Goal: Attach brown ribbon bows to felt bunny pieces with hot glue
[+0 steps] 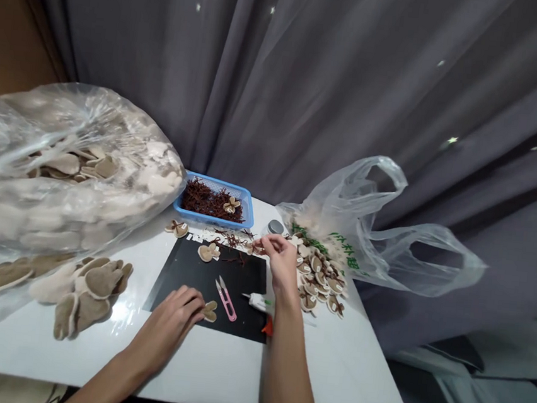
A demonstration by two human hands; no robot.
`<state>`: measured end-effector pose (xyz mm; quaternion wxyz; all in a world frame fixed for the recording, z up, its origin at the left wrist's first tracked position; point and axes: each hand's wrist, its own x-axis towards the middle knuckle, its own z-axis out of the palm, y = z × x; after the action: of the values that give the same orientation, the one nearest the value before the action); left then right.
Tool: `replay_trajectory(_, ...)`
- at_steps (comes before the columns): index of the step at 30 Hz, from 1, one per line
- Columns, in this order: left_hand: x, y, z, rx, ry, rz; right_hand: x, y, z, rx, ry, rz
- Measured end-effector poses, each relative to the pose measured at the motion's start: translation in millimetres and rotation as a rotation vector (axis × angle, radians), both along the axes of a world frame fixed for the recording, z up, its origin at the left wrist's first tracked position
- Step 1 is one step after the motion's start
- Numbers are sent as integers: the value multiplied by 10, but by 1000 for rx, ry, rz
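Observation:
My left hand [172,319] lies curled on the black mat [185,282], its fingertips against a small beige felt piece [210,310]. My right hand [281,258] is stretched out to the mat's far right corner. Its thumb and fingers are pinched at some dark red strands [236,243]; what sits in the pinch is too small to name. Pink thread snips [226,299] lie on the mat between my hands. A glue tube [257,300] rests by my right wrist. Another felt piece [208,252] lies at the mat's far side.
A big clear bag of beige felt shapes [56,187] fills the left of the white table [352,368], with loose shapes [92,283] spilling out. A blue basket [246,200] of red strands stands at the back. A pile of finished pieces [320,281] and a plastic bag [379,237] lie right.

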<state>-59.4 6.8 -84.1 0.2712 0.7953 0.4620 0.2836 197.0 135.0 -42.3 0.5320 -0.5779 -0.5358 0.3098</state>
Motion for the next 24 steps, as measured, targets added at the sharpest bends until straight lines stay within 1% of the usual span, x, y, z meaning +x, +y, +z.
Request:
replay_trajectory(6,17,-2,-108,80,30,25,412,211,501,93,205,-45)
replay_trajectory(8,21,8,-136,115,62,34,504,215,631,126,244,-59)
replay_trajectory(10,20,26,-177,151,85,46,578,158,712,146,270,-83)
replay_trajectory(12,15,51,-234,205,89,55,638,28,736,144,278,-126)
replay_trajectory(14,12,80,-292,278,84,65,679,-173,708,120,245,-169)
replay_trajectory(15,12,94,-313,306,83,72,690,-295,682,103,209,-177)
replay_trajectory(17,18,117,-323,328,76,71,684,-564,626,49,134,-143)
replay_trajectory(21,35,137,-220,277,18,32,535,-1094,530,-65,25,-56)
replay_trajectory(24,36,127,-112,226,-15,25,334,-1406,454,-175,16,47)
